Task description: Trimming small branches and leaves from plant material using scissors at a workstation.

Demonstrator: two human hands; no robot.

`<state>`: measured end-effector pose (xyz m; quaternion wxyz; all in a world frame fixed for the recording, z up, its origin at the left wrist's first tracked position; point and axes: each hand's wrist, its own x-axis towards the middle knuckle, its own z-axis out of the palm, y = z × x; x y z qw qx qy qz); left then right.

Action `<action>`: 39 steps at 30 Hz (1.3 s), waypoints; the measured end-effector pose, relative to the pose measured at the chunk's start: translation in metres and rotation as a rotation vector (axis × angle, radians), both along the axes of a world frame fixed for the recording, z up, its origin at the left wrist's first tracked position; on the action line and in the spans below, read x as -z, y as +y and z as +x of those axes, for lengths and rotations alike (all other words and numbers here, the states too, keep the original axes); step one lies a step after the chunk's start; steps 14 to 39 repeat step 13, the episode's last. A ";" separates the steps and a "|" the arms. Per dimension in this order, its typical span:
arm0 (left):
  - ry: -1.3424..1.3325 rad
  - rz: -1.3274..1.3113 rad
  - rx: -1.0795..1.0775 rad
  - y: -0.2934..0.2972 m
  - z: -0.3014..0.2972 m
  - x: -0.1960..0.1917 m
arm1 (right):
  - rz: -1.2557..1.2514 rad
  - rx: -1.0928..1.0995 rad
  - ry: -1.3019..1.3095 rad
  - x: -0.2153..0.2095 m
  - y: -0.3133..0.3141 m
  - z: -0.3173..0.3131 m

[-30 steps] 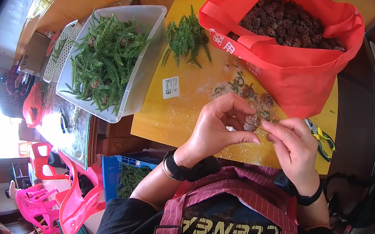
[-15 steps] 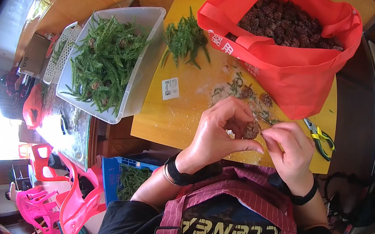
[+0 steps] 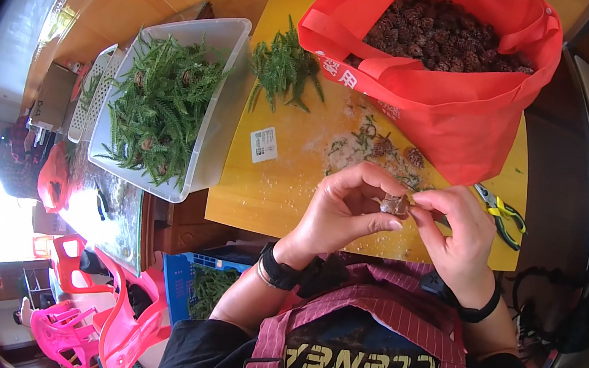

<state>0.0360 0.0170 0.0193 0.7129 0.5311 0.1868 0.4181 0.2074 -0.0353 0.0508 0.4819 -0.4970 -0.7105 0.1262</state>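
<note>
Over the near edge of the yellow tabletop, my left hand grips a small brown pine cone between thumb and fingers. The thumb and forefinger of my right hand are pinched together at the cone's right side. Whatever small thing sits between those fingertips is too hidden to make out. Just beyond my hands lie two loose pine cones, one beside the other, among green scraps and pale crumbs. Pliers with yellow and black handles rest right of my right hand.
A red bag full of pine cones stands at the back right. Green sprigs and a white label lie left of it. A translucent bin holds greenery with cones. Lower left are a blue crate and pink chairs.
The cone has been tilted in my left fingers, and my right fingertips have closed in against its side. The view has shifted slightly.
</note>
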 end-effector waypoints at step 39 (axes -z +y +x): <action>-0.215 -0.230 0.221 0.005 0.000 0.019 | -0.033 -0.041 -0.047 -0.002 0.000 0.008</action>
